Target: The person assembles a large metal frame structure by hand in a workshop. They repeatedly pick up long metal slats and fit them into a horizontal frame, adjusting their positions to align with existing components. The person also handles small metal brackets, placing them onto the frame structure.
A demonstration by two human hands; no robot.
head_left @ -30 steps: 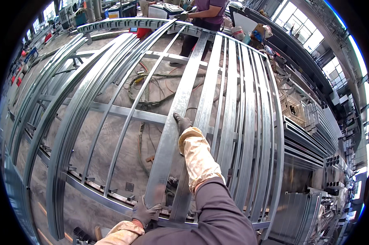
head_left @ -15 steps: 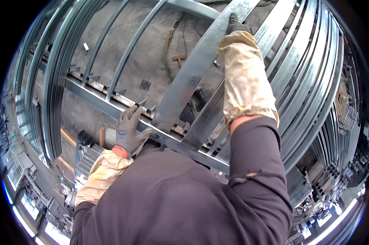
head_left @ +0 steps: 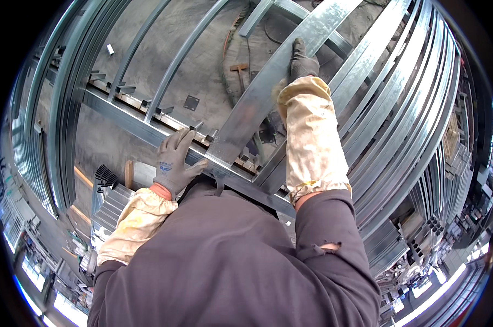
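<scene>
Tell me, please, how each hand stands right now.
Left hand: open, fingers spread, at the front rail, nothing visibly held.
Right hand: at the edge of the wide metal bar; its grip cannot be told.

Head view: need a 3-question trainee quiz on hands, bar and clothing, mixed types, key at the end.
1. True or false: the left hand is bare.

2. Multiple choice: where does the right hand meet the wide metal bar?
A) its left edge
B) its right edge
C) its near end

3. Fill in: the wearer's dark top is torn on its ____ sleeve.

Key: 1. False, it is gloved. 2. B. 3. Right.
</scene>
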